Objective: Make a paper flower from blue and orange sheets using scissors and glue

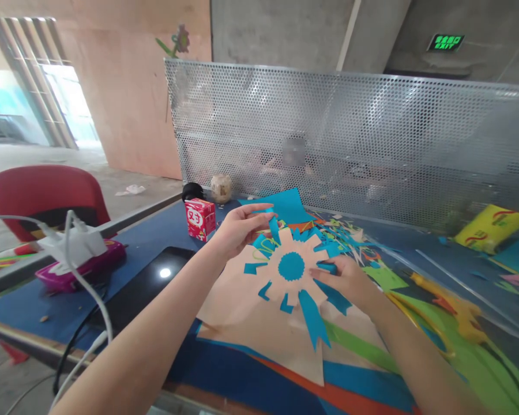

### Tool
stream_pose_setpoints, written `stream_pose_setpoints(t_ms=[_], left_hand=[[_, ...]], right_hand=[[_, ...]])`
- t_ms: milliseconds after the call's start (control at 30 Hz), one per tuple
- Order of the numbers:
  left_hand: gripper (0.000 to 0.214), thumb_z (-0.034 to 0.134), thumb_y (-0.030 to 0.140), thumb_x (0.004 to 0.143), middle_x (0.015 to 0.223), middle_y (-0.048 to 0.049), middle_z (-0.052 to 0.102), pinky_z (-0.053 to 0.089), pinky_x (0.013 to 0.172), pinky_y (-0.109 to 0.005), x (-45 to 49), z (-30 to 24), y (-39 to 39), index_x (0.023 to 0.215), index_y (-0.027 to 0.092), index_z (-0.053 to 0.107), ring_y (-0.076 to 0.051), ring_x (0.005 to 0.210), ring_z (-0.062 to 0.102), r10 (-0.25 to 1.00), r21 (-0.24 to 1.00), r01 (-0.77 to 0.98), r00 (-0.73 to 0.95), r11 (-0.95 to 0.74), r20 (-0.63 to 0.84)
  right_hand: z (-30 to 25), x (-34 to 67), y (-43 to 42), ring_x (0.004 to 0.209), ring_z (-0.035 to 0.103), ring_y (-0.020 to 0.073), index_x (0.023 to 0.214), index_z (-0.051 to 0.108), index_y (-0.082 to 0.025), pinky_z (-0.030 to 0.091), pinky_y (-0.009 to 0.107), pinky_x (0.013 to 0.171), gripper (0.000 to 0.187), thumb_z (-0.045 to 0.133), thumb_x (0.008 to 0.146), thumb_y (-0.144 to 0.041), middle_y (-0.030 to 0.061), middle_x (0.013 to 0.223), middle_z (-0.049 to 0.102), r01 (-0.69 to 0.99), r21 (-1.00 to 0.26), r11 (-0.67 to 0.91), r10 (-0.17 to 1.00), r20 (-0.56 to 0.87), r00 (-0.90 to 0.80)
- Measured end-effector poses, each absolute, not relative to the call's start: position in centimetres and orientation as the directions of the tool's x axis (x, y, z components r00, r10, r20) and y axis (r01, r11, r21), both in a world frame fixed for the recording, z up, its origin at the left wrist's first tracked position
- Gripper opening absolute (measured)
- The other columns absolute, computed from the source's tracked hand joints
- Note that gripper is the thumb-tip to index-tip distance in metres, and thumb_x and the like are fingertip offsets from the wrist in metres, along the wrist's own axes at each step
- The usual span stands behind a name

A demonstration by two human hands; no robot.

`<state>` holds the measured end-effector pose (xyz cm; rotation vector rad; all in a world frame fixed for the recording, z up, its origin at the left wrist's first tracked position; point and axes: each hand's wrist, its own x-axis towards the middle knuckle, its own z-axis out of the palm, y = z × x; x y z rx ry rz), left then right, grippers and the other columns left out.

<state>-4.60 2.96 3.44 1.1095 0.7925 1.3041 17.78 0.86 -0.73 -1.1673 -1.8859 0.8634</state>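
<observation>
Along the near edge of the navy tabletop [151, 230], an orange sheet [341, 399] shows below a large beige paper sheet [259, 323], with a light-green paper strip [358, 346] lying across its right part. Toward the right edge, a yellow glue gun [462, 308] rests over green paper [493, 360]. Above the beige sheet, near the middle of the tabletop, is the paper rosette [291, 266]: a cog-shaped beige piece with a scalloped blue disc [291, 270] at its centre, bent blue tabs around its rim, and a notched blue ribbon tail [315, 323] pointing to the near edge. The right hand [348, 282] grips the rosette's right side, thumb over its face; the left hand [242, 227] pinches a blue paper strip [274, 229] at its far rim. The step in hand looks to be setting or adjusting that strip; the next move would call for a steady right grip and light fingertip pressure. A black tablet [151, 282] lies toward the left edge. Farther off come a red drink carton [200, 219], paper scraps [350, 236] and a perforated metal screen [328, 127] along the far edge.
</observation>
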Motion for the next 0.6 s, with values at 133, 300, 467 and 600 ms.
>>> stream_pose_setpoints(t_ms=[133, 300, 467, 600], left_hand=[[0.028, 0.069, 0.019, 0.066, 0.069, -0.0027, 0.066, 0.046, 0.049, -0.018, -4.6, 3.4, 3.0, 0.093, 0.015, 0.062, -0.009, 0.056, 0.060, 0.990, 0.962, -0.271, 0.127, -0.026, 0.062], [0.026, 0.073, 0.024, 0.061, 0.060, -0.0005, 0.061, 0.041, 0.040, -0.018, -5.1, 2.6, 3.9, 0.083, 0.015, 0.061, -0.010, 0.049, 0.057, 0.978, 0.985, -0.037, -0.131, -0.169, 0.163], [0.031, 0.076, 0.023, 0.056, 0.058, -0.0008, 0.061, 0.047, 0.045, -0.024, -4.7, 1.9, 4.0, 0.080, 0.014, 0.060, -0.013, 0.050, 0.059, 0.961, 0.966, 0.045, -0.106, -0.254, 0.257], [0.028, 0.074, 0.022, 0.060, 0.058, 0.0003, 0.061, 0.049, 0.048, -0.024, -3.7, 2.6, 3.1, 0.083, 0.013, 0.060, -0.011, 0.048, 0.058, 0.992, 0.969, -0.221, 0.022, -0.113, 0.120]], right_hand=[[-0.6, 17.7, 0.8, 0.048, 0.049, 0.0123, 0.064, 0.069, -0.019, 0.039, 0.023, 0.046, 0.015, 0.065, 0.066, -0.033, -0.0004, 0.055, 0.061, 0.430, -0.832, 0.351, 0.922, 0.226, -0.314], [-0.9, 17.8, 0.7, 0.059, 0.057, 0.0166, 0.067, 0.069, -0.018, 0.043, 0.025, 0.053, 0.021, 0.066, 0.064, -0.038, 0.0026, 0.066, 0.067, 0.464, -0.817, 0.342, 0.933, 0.239, -0.268], [-1.4, 17.8, 0.7, 0.066, 0.061, 0.0203, 0.071, 0.070, -0.018, 0.047, 0.028, 0.057, 0.024, 0.067, 0.063, -0.041, 0.0040, 0.068, 0.068, 0.421, -0.847, 0.326, 0.930, 0.206, -0.305], [-1.2, 17.6, 0.6, 0.058, 0.061, 0.0178, 0.074, 0.069, -0.018, 0.049, 0.027, 0.051, 0.026, 0.067, 0.063, -0.041, 0.0039, 0.068, 0.068, 0.422, -0.859, 0.290, 0.945, 0.187, -0.268]])
